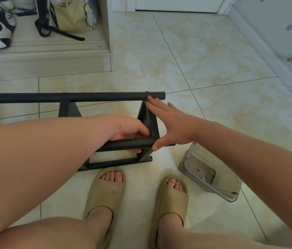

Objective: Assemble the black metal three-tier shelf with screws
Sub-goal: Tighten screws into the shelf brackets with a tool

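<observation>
- Left hand grips the near pole of the black shelf; right hand lies spread on a tier panel.
- How far along?
- Sideways on the floor; far pole screwed, near pole seemingly not.

bare arms, bare legs, tan slides

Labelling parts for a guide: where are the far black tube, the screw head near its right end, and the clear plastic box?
far black tube [105,97]: head view, mid-length.
screw head [147,91]: head view, its top.
clear plastic box [186,163]: head view, left wall.
</observation>
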`<move>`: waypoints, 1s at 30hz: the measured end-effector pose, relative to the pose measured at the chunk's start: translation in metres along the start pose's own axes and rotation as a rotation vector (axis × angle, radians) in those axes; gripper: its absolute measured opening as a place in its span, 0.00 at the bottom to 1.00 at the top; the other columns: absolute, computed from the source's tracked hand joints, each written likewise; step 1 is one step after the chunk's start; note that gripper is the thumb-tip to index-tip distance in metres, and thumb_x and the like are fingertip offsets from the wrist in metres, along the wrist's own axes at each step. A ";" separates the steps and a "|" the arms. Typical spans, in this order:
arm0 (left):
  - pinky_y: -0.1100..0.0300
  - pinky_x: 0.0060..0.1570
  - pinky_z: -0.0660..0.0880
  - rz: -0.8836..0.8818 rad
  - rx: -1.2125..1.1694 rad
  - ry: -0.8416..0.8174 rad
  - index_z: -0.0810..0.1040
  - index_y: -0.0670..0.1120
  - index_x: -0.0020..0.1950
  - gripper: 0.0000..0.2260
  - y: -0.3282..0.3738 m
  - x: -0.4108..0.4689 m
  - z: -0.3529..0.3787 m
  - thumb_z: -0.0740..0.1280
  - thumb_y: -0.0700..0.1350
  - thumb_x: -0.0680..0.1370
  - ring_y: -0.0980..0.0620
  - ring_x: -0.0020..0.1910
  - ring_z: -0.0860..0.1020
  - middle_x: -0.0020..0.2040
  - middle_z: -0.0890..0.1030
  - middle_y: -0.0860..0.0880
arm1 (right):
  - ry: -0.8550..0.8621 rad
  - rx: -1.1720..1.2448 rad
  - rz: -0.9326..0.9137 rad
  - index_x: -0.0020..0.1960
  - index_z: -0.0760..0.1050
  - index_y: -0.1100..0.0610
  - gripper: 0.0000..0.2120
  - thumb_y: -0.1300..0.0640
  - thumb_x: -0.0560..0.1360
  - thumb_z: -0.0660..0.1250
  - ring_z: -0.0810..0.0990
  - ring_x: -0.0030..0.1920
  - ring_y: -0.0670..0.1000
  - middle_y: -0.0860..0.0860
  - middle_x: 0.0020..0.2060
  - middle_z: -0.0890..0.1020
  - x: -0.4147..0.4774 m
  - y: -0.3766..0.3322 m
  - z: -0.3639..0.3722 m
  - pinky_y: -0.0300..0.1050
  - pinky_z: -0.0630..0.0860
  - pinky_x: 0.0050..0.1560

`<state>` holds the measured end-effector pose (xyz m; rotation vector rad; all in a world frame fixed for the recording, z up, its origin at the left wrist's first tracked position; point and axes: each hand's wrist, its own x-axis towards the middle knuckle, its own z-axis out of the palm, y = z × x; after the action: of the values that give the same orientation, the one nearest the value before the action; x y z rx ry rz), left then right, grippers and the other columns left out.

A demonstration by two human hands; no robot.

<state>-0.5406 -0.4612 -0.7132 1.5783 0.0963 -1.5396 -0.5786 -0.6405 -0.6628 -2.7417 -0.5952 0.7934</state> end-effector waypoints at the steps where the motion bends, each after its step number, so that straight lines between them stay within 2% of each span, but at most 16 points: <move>1: 0.49 0.64 0.74 -0.005 0.019 0.012 0.82 0.43 0.50 0.08 0.000 0.001 0.000 0.65 0.45 0.80 0.48 0.48 0.78 0.45 0.83 0.46 | 0.000 0.000 0.000 0.82 0.35 0.54 0.64 0.34 0.68 0.76 0.34 0.80 0.44 0.46 0.81 0.34 0.000 0.000 0.000 0.42 0.31 0.76; 4: 0.50 0.64 0.74 -0.008 0.057 0.030 0.81 0.43 0.54 0.09 -0.001 0.003 -0.001 0.66 0.46 0.80 0.47 0.50 0.78 0.50 0.82 0.44 | -0.002 0.002 0.001 0.82 0.35 0.53 0.64 0.34 0.68 0.76 0.34 0.80 0.44 0.46 0.81 0.34 0.001 0.000 0.001 0.43 0.32 0.76; 7: 0.51 0.62 0.74 0.014 0.057 0.019 0.82 0.43 0.53 0.08 -0.002 0.005 -0.002 0.66 0.45 0.80 0.48 0.45 0.79 0.47 0.83 0.45 | -0.005 0.006 0.001 0.82 0.34 0.53 0.64 0.34 0.68 0.76 0.34 0.80 0.44 0.46 0.81 0.34 0.000 0.000 0.000 0.42 0.31 0.76; 11: 0.52 0.57 0.74 0.032 0.024 -0.036 0.82 0.43 0.51 0.07 -0.003 0.006 -0.005 0.66 0.43 0.79 0.49 0.43 0.78 0.48 0.82 0.44 | -0.006 0.006 0.000 0.82 0.34 0.53 0.64 0.34 0.68 0.76 0.34 0.80 0.44 0.46 0.81 0.34 0.000 0.000 0.000 0.42 0.31 0.76; 17: 0.51 0.60 0.75 0.017 0.036 0.015 0.82 0.44 0.49 0.08 0.001 0.001 -0.001 0.64 0.45 0.80 0.50 0.42 0.78 0.40 0.83 0.47 | 0.000 0.005 0.003 0.82 0.34 0.53 0.64 0.33 0.68 0.75 0.34 0.80 0.44 0.46 0.81 0.34 0.000 0.000 0.001 0.43 0.32 0.77; 23: 0.51 0.61 0.74 0.020 0.084 0.029 0.81 0.44 0.52 0.08 -0.001 0.006 -0.002 0.65 0.45 0.80 0.48 0.46 0.78 0.46 0.82 0.45 | 0.000 0.009 0.004 0.82 0.34 0.53 0.64 0.33 0.67 0.76 0.34 0.80 0.44 0.45 0.81 0.34 0.000 0.000 0.001 0.44 0.32 0.78; 30: 0.52 0.56 0.74 0.020 0.015 -0.014 0.81 0.44 0.49 0.07 -0.002 0.003 -0.003 0.63 0.43 0.79 0.50 0.40 0.78 0.43 0.82 0.46 | 0.001 0.004 0.002 0.82 0.35 0.53 0.64 0.34 0.68 0.76 0.34 0.80 0.44 0.46 0.81 0.34 0.000 0.001 0.001 0.44 0.32 0.77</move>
<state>-0.5391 -0.4599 -0.7167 1.5754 0.0605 -1.5388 -0.5785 -0.6407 -0.6638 -2.7396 -0.5904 0.7925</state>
